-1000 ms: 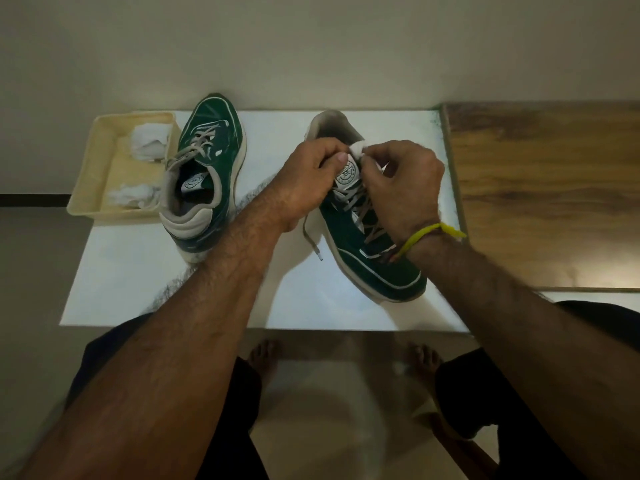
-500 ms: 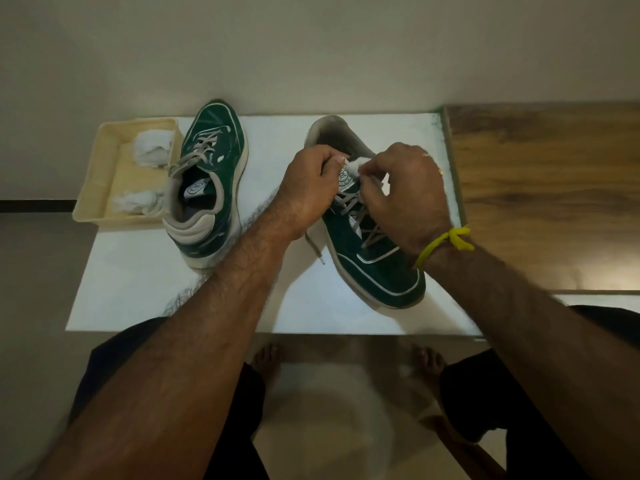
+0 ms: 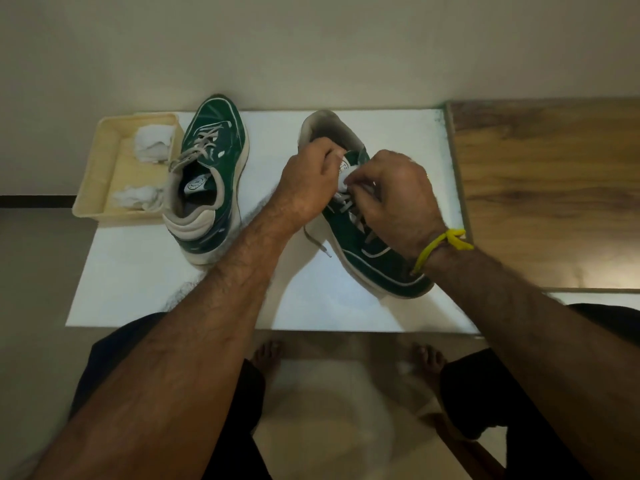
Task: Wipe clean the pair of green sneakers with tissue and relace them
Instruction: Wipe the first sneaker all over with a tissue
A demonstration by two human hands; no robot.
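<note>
Two green sneakers with cream soles stand on a white board (image 3: 145, 282). The left sneaker (image 3: 211, 174) points away from me, laced. The right sneaker (image 3: 370, 251) points toward me, toe at the board's front right. My left hand (image 3: 308, 181) grips the tongue and collar of the right sneaker. My right hand (image 3: 394, 199) is over its laces and pinches a small white piece of tissue (image 3: 346, 176) at the tongue. A loose lace end (image 3: 317, 242) trails on the board beside the shoe. A yellow band circles my right wrist.
A cream tray (image 3: 100, 168) with crumpled white tissues (image 3: 152, 143) stands at the board's back left, touching the left sneaker. A wooden surface (image 3: 547, 188) adjoins the board on the right. A wall rises behind. My bare feet show on the floor below.
The view has shifted slightly. My right hand has slid a little down the tongue with the tissue; my left hand keeps its grip on the right sneaker.
</note>
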